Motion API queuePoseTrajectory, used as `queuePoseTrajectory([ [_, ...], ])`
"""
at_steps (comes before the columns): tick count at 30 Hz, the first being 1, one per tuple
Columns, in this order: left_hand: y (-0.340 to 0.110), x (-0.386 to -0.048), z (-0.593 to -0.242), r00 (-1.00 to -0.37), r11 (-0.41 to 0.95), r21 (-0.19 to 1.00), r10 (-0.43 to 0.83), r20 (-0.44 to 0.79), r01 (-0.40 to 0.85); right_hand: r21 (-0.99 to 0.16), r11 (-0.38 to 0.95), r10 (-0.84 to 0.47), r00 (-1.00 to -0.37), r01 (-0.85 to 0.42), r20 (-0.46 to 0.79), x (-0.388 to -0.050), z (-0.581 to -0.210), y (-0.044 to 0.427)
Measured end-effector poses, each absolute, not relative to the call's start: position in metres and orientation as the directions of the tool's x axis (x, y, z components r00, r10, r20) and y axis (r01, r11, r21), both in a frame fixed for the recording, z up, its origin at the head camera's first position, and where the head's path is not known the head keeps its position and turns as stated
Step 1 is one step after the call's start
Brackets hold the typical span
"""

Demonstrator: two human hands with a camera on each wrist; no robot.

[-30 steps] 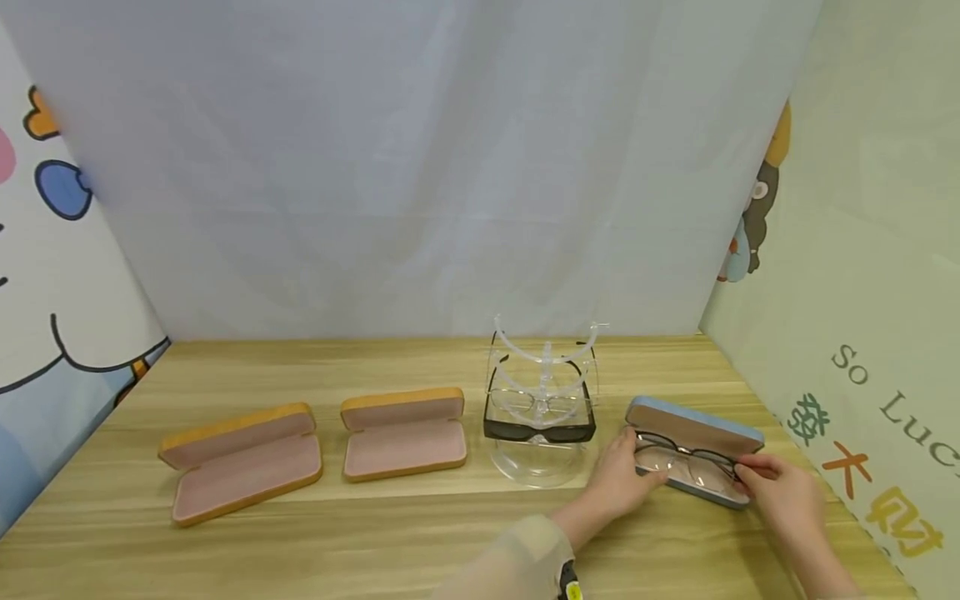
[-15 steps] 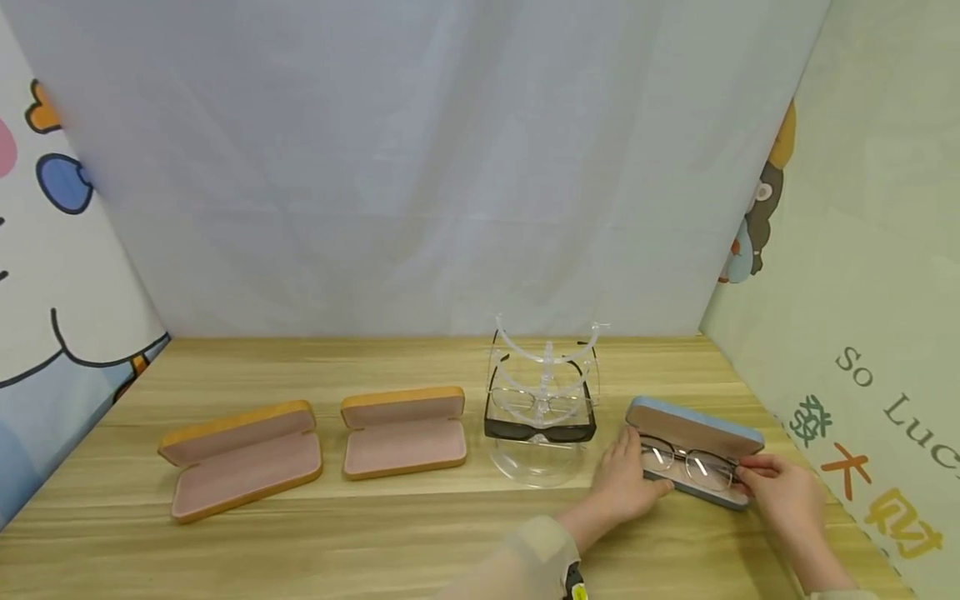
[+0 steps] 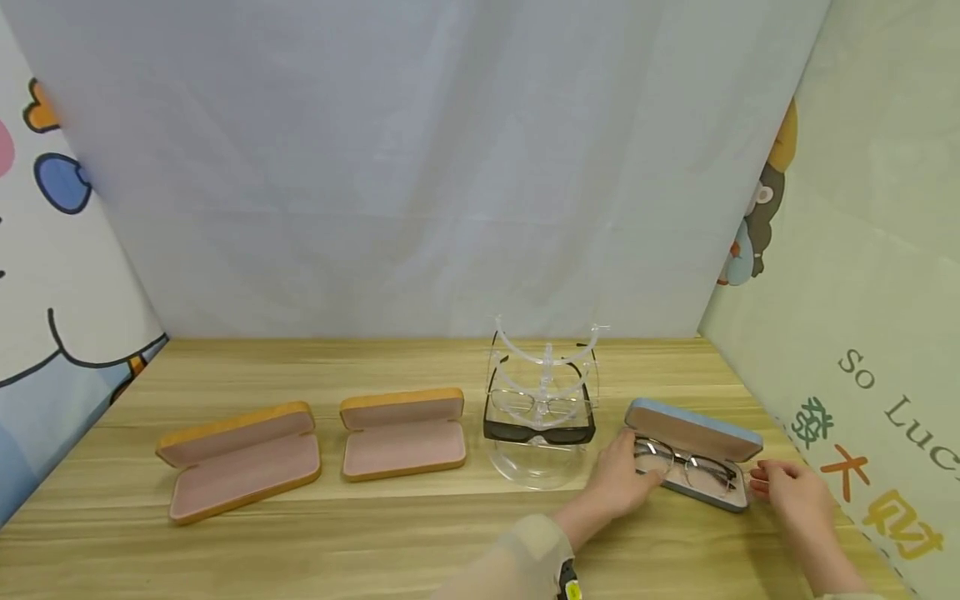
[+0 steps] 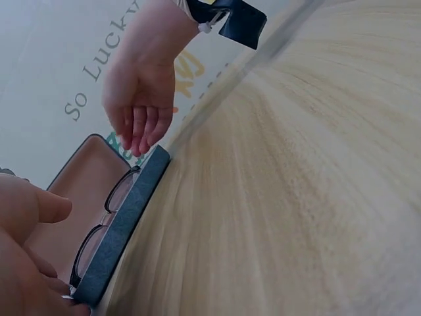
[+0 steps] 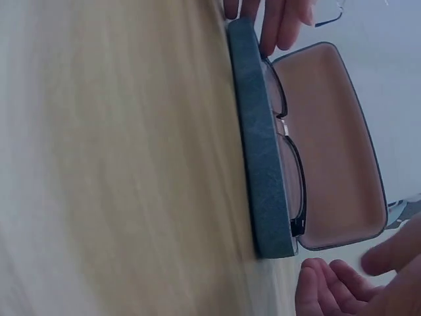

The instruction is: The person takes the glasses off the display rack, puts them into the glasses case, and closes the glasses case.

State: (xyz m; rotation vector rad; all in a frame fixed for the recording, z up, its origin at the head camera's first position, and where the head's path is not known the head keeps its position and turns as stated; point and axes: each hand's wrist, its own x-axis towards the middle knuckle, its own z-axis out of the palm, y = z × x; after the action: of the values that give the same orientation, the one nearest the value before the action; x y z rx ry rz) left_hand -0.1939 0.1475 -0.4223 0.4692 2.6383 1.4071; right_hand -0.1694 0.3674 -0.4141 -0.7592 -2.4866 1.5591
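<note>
A pair of eyeglasses with dark browline rims [image 3: 681, 458] lies inside an open blue glasses case [image 3: 693, 421] at the right of the table. My left hand [image 3: 618, 482] is at the case's left end; the right wrist view shows its fingers [image 5: 273, 29] extended against that end, beside the frame. My right hand [image 3: 799, 498] is just off the case's right end, its fingers loosely bent and holding nothing. A small gap separates the right fingertips from the case wall [image 5: 260, 145] in the right wrist view.
Left of the blue case stands a clear display rack [image 3: 546, 375] bearing black sunglasses [image 3: 538, 432] and thin-rimmed eyeglasses [image 3: 534, 403]. Two open yellow cases with pink lining, one in the middle [image 3: 405, 450] and one at left [image 3: 247, 475], hold nothing. A printed wall [image 3: 862, 292] borders the right side.
The right hand has let go of the eyeglasses' right end and drawn back to the right. The eyeglasses now lie lower in the case. The left hand stays at the left end.
</note>
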Motion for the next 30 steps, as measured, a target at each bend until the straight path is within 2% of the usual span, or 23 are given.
queuePoseTrajectory([
  [4,0.147,-0.197,-0.421,-0.953,0.45,0.879,0.301,0.017,0.158,-0.913,0.11,0.37,-0.869,0.392,-0.329,-0.183,-0.424,0.386],
  [7,0.147,-0.198,-0.421,-0.958,0.433,0.894,0.286,-0.012,0.118,-0.894,0.04,0.309,-0.857,0.446,-0.413,-0.189,-0.428,0.391],
  [15,0.146,-0.202,-0.421,-0.961,0.386,0.918,0.275,-0.023,0.089,-0.858,0.178,0.366,-0.841,0.482,-0.397,-0.18,-0.412,0.37],
  [24,0.146,-0.208,-0.413,-0.956,0.38,0.925,0.276,-0.101,0.012,-0.893,0.188,0.265,-0.896,0.409,-0.355,-0.192,-0.455,0.401],
  [30,0.147,-0.207,-0.413,-0.957,0.403,0.914,0.279,-0.081,0.04,-0.885,0.191,0.192,-0.9,0.425,-0.391,-0.167,-0.408,0.369],
])
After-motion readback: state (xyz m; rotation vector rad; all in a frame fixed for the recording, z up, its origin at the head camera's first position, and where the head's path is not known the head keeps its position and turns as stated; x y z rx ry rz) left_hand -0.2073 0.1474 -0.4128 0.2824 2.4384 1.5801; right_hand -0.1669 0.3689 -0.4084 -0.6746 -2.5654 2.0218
